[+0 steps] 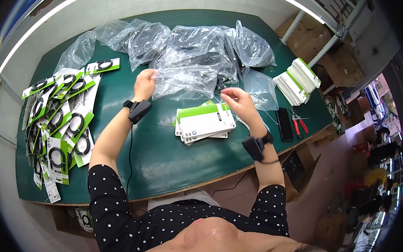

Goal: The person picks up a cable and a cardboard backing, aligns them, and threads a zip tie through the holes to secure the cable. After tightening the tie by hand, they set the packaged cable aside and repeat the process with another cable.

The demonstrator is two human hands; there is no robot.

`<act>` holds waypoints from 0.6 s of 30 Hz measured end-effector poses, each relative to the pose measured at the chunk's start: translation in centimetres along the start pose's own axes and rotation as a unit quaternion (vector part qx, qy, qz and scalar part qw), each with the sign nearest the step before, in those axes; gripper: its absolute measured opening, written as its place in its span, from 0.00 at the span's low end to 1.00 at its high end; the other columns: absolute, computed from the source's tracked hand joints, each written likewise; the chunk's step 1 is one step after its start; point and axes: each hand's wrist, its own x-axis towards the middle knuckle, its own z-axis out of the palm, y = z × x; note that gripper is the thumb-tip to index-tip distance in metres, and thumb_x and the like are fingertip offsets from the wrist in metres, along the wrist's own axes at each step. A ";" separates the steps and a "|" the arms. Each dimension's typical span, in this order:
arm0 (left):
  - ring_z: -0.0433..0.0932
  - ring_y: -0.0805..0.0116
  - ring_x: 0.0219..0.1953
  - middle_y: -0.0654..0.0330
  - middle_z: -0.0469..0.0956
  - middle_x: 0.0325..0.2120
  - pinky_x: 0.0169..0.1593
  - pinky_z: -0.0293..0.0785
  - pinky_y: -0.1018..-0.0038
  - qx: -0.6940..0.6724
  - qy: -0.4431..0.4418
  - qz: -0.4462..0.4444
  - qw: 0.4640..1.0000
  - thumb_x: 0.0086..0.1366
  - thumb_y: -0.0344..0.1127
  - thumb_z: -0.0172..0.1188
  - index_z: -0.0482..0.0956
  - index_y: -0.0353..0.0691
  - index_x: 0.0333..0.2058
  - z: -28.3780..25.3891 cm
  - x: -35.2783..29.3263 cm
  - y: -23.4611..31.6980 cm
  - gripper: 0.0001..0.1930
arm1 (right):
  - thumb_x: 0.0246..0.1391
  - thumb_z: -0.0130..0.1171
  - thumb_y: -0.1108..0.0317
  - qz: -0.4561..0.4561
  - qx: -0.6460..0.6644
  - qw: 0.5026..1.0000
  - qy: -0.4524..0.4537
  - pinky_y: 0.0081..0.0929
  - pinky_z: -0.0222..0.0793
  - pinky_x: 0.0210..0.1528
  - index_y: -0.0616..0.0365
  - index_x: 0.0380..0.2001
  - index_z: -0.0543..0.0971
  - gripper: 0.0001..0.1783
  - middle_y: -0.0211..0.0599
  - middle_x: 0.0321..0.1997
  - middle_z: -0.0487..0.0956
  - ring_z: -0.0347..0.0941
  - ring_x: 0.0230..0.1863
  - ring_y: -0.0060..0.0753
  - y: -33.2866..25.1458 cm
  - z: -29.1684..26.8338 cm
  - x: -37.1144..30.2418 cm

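My left hand is closed, fingertips pinched at the left edge of a clear plastic bag that holds dark items. My right hand is closed in a pinch near the bag's right front corner; whatever sits between its fingertips is too small to make out. Between and below my hands lies a short stack of white and green backing cards, slightly fanned. A few thin pale strips lie beside my right wrist.
At the left is a large heap of carded black coiled cables. More clear bags line the table's back. To the right are bundled blank cards, a black phone and red-handled pliers. The green table's front edge runs before me.
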 end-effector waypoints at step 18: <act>0.76 0.71 0.29 0.62 0.78 0.25 0.34 0.72 0.75 0.040 0.031 -0.207 0.977 0.65 0.37 0.58 0.78 0.30 0.34 -15.2 -7.6 -5.8 0.12 | 0.58 0.60 0.52 0.076 0.140 0.975 -0.153 0.29 0.70 0.49 0.60 0.64 0.60 0.39 0.48 0.63 0.66 0.70 0.55 0.31 3.4 12.4 10.4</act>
